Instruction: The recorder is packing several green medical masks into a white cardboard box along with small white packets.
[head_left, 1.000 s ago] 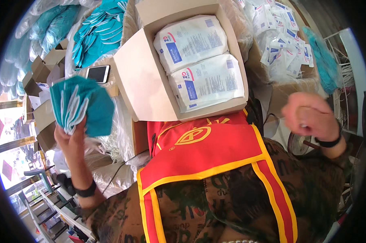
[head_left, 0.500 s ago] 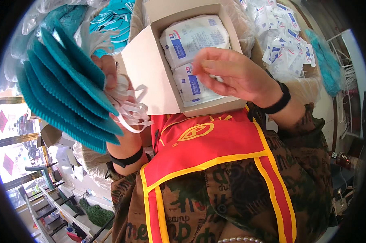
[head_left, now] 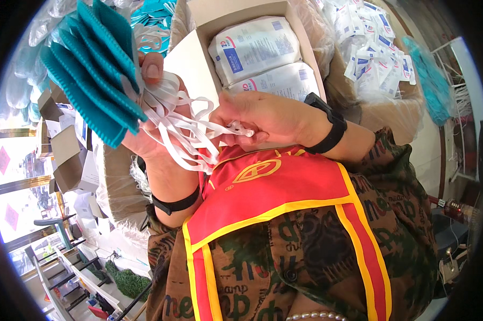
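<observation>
Head view: at carton's (head_left: 244, 17) near edge, right hand (head_left: 263, 109), clamping white piece (head_left: 240, 128), has joined left hand (head_left: 149, 142), clamping teal masks (head_left: 83, 96): two-handed work.

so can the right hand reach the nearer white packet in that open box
Probably yes: the right hand is close to the nearer white packet, and the cardboard box is open. It seems to pinch white straps, though, so would likely release those first.

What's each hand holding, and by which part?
Left hand: stack of teal pieces, by the edge bearing white straps. Right hand: small white pieces, exact part unclear.
</observation>
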{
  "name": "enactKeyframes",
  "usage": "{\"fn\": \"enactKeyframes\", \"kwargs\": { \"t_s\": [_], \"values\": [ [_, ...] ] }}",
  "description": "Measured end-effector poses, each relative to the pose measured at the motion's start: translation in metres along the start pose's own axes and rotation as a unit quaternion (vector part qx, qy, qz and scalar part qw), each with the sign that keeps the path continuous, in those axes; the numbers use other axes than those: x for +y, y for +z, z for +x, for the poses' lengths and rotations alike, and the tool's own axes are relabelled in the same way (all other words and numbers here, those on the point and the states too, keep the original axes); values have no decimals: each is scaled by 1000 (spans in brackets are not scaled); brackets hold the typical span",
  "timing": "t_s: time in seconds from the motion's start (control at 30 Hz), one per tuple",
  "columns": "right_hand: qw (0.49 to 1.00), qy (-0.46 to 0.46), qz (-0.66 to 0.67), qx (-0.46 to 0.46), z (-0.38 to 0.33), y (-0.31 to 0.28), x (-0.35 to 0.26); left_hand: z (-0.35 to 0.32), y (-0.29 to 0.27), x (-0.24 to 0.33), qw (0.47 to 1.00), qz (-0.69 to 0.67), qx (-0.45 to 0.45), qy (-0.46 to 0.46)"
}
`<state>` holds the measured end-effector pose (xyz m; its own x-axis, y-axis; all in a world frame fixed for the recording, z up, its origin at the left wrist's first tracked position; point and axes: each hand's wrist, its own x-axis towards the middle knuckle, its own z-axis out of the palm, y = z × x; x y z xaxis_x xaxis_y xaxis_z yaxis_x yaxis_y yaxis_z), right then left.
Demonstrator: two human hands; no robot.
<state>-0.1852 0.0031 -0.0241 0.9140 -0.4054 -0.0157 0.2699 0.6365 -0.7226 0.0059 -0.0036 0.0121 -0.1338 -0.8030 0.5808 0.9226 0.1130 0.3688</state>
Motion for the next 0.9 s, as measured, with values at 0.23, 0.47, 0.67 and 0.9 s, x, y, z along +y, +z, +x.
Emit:
{"fn": "enactKeyframes", "kwargs": {
  "t_s": [0.23, 0.47, 0.67, 0.9],
  "values": [
    [989, 20, -145, -36, 1, 20, -3, 3, -4, -4, 999, -42, -12, -33],
    [997, 38, -68, 18, -7, 1, -1, 3, -27, 34, 997, 15, -18, -68],
    [998, 14, 30, 52, -4, 7, -1, 3, -7, 5, 998, 34, 58, 10],
    [996, -6, 91, 11, -3, -2, 11, 1, -5, 2, 996, 43, 78, 9]
  ]
}}
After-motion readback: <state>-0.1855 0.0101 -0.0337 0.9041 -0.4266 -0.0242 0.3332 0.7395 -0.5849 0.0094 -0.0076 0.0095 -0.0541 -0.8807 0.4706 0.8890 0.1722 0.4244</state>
